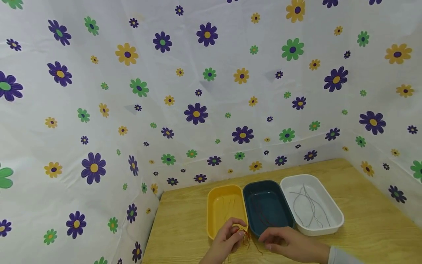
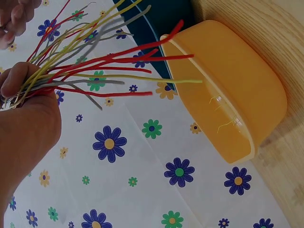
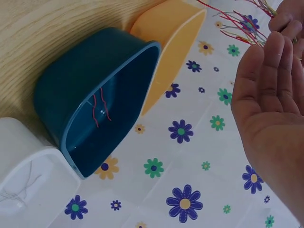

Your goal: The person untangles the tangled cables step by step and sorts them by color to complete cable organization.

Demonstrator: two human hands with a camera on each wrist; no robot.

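– which step?
– separating, seemingly: strands (image 2: 95, 64) are being pinched by the left hand (image 1: 227, 238) near the yellow tray (image 2: 237, 61); the right hand (image 1: 293, 244) is being held loose.
– next?
– probably one being drawn free.

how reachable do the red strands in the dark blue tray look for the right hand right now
Probably yes: in the head view the right hand is close to the near end of the dark blue tray, whose top is open, and nothing appears to cover the red strands lying inside.
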